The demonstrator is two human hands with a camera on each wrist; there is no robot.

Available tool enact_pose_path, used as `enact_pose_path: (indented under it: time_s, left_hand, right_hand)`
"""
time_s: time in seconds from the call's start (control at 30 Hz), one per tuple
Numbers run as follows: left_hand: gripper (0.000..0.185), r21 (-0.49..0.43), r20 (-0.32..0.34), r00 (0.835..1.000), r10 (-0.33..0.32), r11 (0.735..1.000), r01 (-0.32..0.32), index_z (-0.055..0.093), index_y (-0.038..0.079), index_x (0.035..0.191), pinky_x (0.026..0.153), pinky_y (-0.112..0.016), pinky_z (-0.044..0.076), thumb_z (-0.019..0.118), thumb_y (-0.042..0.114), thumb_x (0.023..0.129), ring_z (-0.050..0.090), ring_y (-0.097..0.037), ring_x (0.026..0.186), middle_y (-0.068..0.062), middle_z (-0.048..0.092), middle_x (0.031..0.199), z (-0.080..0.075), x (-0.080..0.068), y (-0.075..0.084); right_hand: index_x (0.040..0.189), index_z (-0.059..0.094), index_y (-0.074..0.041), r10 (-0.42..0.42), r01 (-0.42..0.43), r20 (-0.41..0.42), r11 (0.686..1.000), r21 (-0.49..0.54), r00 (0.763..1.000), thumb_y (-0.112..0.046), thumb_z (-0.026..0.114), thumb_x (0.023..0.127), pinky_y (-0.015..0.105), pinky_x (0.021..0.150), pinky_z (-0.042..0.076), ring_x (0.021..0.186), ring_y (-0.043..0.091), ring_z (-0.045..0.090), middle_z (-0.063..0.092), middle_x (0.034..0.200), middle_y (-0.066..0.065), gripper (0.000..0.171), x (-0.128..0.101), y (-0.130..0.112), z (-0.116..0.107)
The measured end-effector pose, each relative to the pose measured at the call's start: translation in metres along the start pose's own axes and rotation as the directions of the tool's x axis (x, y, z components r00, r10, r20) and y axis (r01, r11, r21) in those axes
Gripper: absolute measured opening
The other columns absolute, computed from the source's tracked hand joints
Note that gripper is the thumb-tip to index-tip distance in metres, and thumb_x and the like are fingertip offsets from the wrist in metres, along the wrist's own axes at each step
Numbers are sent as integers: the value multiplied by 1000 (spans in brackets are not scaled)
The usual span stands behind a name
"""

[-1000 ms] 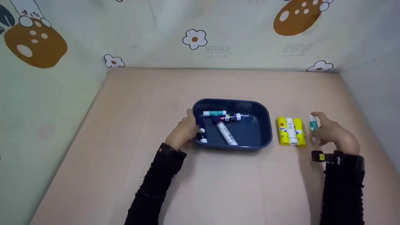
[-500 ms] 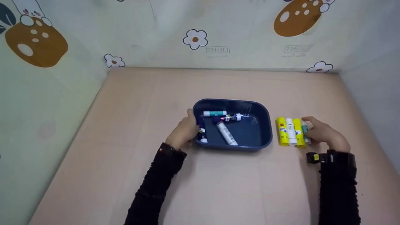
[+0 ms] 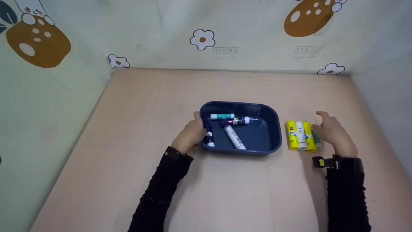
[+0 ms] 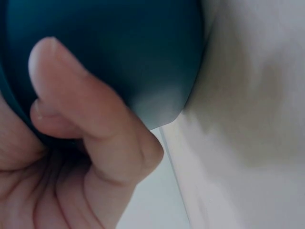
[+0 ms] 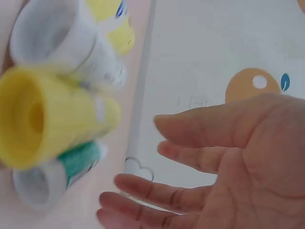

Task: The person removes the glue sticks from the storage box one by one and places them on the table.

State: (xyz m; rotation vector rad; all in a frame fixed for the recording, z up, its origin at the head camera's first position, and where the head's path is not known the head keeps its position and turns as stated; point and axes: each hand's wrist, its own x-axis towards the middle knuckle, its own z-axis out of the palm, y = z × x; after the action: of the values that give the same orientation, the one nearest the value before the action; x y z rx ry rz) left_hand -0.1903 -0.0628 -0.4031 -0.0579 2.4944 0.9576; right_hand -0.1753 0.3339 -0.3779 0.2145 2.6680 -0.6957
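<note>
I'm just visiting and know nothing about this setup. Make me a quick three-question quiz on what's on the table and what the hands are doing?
1. True or false: the left hand grips the rim of the blue tray.
2. How many glue sticks lie in the row on the table to the right of the tray?
A) two B) four C) six
3. Fill in: the right hand is ____, holding nothing, beside the row.

Key
1. True: the fingers curl over the tray's left edge.
2. B: a yellow stick, a white stick, a second yellow stick and a green-labelled stick.
3. open
</note>
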Motion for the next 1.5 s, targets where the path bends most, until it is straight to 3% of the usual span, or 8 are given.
enact_pose_path:
  time_s: [0.13,0.4,0.53,0.63,0.8,1.17,1.33,1.5]
  left_hand:
    - [73,-16,-1,1000,-14,1000,14,-13,4,147,41,-33,49,37,15,96,58,-24,50,-18,58,93,0,1,1]
    - [60,-15,-36,999,-2,1000,1,1,0,146,36,-31,45,32,20,98,54,-24,47,-20,58,91,1,4,1]
    - [60,-42,-31,999,-12,999,10,1,0,146,36,-31,45,30,22,99,52,-23,44,-20,58,88,1,4,2]
    - [69,29,-28,999,34,999,-33,-4,0,146,37,-30,45,40,11,94,55,-23,47,-21,58,96,0,3,2]
    - [70,100,-53,996,77,992,-71,-1,-3,145,43,-29,46,45,9,93,59,-24,59,-23,59,102,1,3,1]
    - [57,160,-138,985,104,984,-82,18,-3,137,69,-38,51,49,11,91,60,-30,82,-22,59,106,0,0,2]
    - [57,261,-295,927,230,953,-153,26,-3,137,74,-42,50,53,9,88,55,-32,92,-21,50,117,0,-6,7]
    - [53,430,-388,804,450,860,-274,39,1,134,75,-35,47,59,10,85,44,-27,95,-15,46,113,7,-10,17]
  right_hand:
    - [146,8,4,-89,93,-92,995,45,992,-32,37,99,60,90,41,109,48,44,36,127,39,66,-2,-19,9]
    - [148,3,-1,-219,230,-86,962,147,972,-49,37,96,46,82,50,93,36,58,47,122,33,78,1,-60,44]
    - [147,-2,0,-229,239,-79,956,172,970,-34,47,96,56,102,36,123,46,41,31,139,36,79,9,-71,65]
    - [146,-6,1,-232,242,-76,955,174,970,-13,49,93,57,109,23,135,47,23,17,146,36,78,13,-75,76]
    - [146,-8,0,-203,214,-85,966,146,975,8,44,82,56,106,29,132,46,29,20,145,36,83,15,-76,81]
    - [147,-12,-4,-158,164,-49,975,147,986,9,42,82,56,104,33,129,44,34,19,146,35,85,15,-80,81]
    - [147,-11,-5,-163,169,-54,973,156,985,9,41,82,53,102,37,125,40,38,19,147,33,84,14,-78,82]
    - [147,-10,-5,-168,176,-64,972,154,984,8,41,83,54,103,36,126,40,37,19,147,33,84,15,-78,82]
